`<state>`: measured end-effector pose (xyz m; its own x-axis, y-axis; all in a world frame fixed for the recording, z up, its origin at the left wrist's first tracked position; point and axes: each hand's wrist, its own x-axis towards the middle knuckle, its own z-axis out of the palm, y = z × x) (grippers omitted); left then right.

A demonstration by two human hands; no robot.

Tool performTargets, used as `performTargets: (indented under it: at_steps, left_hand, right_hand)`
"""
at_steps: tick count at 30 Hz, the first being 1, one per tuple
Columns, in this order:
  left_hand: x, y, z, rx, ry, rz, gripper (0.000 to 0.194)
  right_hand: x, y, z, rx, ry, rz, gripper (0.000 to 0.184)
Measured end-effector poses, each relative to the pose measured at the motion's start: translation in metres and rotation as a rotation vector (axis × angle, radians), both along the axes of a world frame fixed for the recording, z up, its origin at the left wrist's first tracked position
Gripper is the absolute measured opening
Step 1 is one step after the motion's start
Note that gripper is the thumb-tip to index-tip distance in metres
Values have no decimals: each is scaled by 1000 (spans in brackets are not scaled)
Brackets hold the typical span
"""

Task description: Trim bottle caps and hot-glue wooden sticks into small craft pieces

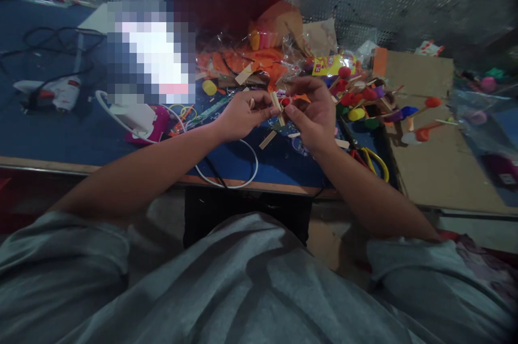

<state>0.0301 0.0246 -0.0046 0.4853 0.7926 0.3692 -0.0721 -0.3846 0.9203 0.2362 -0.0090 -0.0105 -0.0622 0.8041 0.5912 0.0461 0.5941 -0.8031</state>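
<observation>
My left hand [243, 114] and my right hand [313, 112] meet above the blue table top [60, 128]. The left hand pinches a short pale wooden stick [277, 106] between thumb and fingers. The right hand is closed round a small red piece with an orange part [293, 100], pressed against the stick's upper end. Just behind the right hand lies a heap of sticks with coloured balls on their ends [364, 98].
A glue gun [56, 93] with black cable lies far left. A white cord [243, 171] loops near the front edge. Yellow-handled scissors [374, 160] lie right of my right wrist. Cardboard sheet [433, 149] at right holds more ball sticks. Plastic bags of orange material [251, 60] sit behind.
</observation>
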Motion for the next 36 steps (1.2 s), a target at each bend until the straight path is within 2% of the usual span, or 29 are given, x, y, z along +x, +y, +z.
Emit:
performTargets:
  at_steps: [3,5,12,17,25,36]
  left_hand:
    - [0,1,2,29,-15,15,61]
    - [-1,1,2,47,-17,43,63]
    - [-3,2,2,66,62,76,66]
    - [-3,-2,7,28,80,37,68]
    - [-3,-7,17,-6,97,-79,61]
    - [-3,-8,15,-31,129,-57,60]
  right_hand:
    - [-1,-4,5,29,-61,-7,36]
    - [-2,-4,6,47,-78,-34,31]
    - [-3,-2,1,-64,-65,-46,50]
    - [-9,-6,-1,-33,-82,-18,50]
    - [-11,-6,-2,-5,-38,-18,44]
    - [-4,-2,-3,-78,56,-14,39]
